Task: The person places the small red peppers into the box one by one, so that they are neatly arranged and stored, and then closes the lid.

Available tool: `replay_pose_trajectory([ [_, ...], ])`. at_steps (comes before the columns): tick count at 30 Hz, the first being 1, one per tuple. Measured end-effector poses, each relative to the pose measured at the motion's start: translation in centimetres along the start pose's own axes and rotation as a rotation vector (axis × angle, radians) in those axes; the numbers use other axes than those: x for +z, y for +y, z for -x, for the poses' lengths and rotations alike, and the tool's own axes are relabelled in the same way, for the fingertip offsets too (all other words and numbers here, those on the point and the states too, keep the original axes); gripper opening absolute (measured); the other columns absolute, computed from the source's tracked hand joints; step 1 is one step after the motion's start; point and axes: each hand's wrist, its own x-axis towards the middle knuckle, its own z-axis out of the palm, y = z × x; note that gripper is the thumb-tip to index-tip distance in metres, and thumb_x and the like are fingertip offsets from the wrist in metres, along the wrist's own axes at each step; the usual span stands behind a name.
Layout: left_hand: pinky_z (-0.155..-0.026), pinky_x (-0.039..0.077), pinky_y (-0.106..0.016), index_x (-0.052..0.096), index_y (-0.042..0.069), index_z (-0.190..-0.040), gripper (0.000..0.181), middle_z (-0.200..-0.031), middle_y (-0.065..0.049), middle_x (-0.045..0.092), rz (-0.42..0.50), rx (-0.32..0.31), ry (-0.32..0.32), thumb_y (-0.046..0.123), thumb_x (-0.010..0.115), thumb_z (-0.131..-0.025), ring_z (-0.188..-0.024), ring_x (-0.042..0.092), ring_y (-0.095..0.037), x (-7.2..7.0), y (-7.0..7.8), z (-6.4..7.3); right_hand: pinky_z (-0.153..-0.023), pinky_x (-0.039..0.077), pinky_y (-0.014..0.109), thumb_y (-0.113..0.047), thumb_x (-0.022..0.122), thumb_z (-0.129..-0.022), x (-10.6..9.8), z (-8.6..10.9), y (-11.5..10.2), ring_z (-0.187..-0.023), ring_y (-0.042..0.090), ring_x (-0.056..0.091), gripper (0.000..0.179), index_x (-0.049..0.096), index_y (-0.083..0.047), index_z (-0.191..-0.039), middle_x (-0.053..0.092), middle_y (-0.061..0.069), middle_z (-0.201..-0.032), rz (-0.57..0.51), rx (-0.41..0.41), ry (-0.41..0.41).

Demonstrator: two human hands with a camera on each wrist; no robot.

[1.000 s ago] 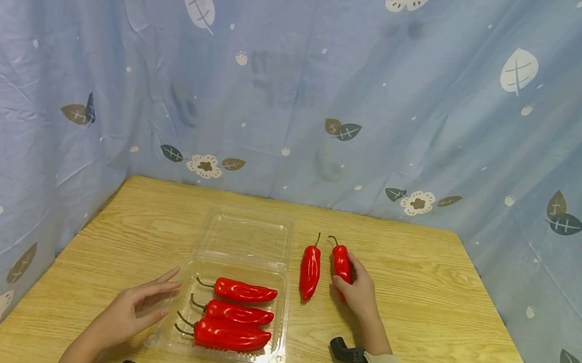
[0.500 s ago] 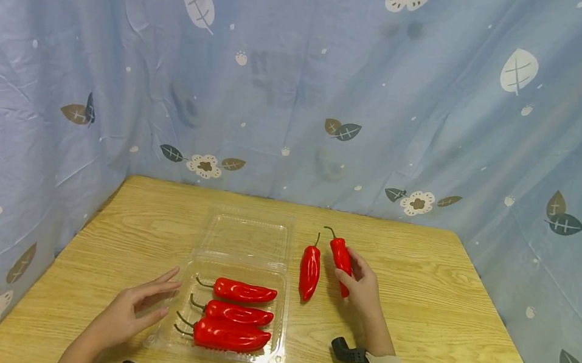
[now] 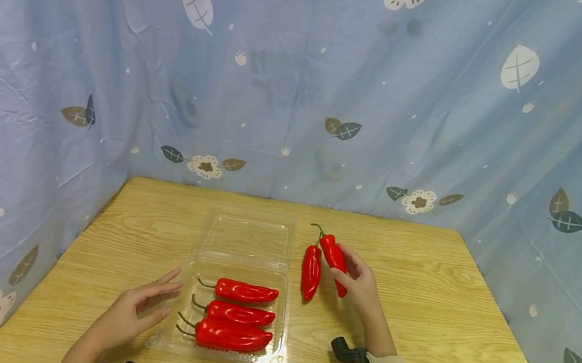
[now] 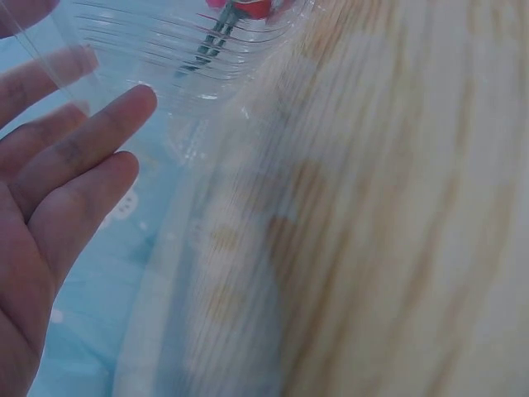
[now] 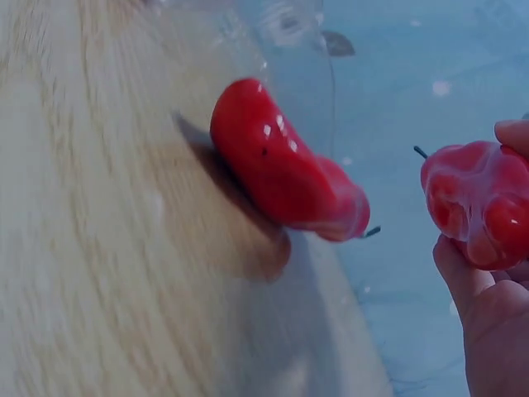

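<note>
In the head view my right hand grips a long red chili pepper between thumb and fingers, its green stem pointing up and left. Another red chili pepper lies on the table just left of the held one; the right wrist view shows both, the held pepper beside my fingers and the lying pepper apart from it. Several red chili peppers lie crosswise in the clear plastic clamshell box. My left hand, fingers spread and relaxed, is at the box's left side; whether it touches the wall I cannot tell.
The box's transparent lid is folded back flat behind its base on the wooden table. A blue patterned curtain hangs behind and at both sides of the table.
My right hand has raised the chili pepper and shifted it left, so its stem end now overlaps the other pepper's stem in the head view. The left hand has stayed in place.
</note>
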Motion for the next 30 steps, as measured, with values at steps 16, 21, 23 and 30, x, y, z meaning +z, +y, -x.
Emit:
replay_pose_trajectory([
  [16, -0.096, 0.048, -0.018, 0.047, -0.012, -0.131, 0.044, -0.147, -0.033, 0.028, -0.011, -0.042, -0.007, -0.006, 0.059, -0.089, -0.123, 0.053, -0.010, 0.0, 0.0, 0.1, -0.093, 0.049, 0.016, -0.004, 0.064, -0.088, 1.8, 0.5, -1.3, -0.118, 0.016, 0.053, 0.055, 0.045, 0.001, -0.139, 0.045, 0.023, -0.141, -0.047, -0.086, -0.147],
  [21, -0.097, 0.047, -0.016, 0.047, -0.014, -0.131, 0.044, -0.152, -0.020, 0.029, 0.014, 0.014, 0.006, -0.011, 0.057, -0.088, -0.123, 0.052, -0.007, 0.2, 0.1, 0.1, -0.092, 0.049, 0.016, 0.000, 0.063, -0.087, 2.7, 0.7, -1.5, -0.115, 0.015, 0.056, 0.055, 0.044, 0.002, -0.138, 0.047, 0.026, -0.138, -0.043, -0.091, -0.203],
  [23, -0.097, 0.047, -0.016, 0.047, -0.014, -0.131, 0.045, -0.153, -0.016, 0.029, 0.018, 0.024, 0.010, -0.012, 0.057, -0.087, -0.123, 0.052, -0.007, 0.2, 0.1, 0.1, -0.091, 0.050, 0.017, 0.001, 0.062, -0.087, 3.0, 0.8, -1.5, -0.113, 0.016, 0.056, 0.054, 0.044, 0.002, -0.138, 0.047, 0.027, -0.137, -0.046, -0.095, -0.222],
  [30, -0.097, 0.047, -0.016, 0.047, -0.014, -0.130, 0.044, -0.152, -0.020, 0.030, 0.015, 0.036, 0.013, -0.012, 0.058, -0.087, -0.124, 0.051, -0.006, 0.1, -0.1, 0.0, -0.089, 0.050, 0.018, 0.000, 0.063, -0.086, 4.2, 1.0, -2.1, -0.111, 0.028, 0.055, 0.054, 0.047, 0.000, -0.137, 0.047, 0.026, -0.137, -0.049, -0.094, -0.249],
])
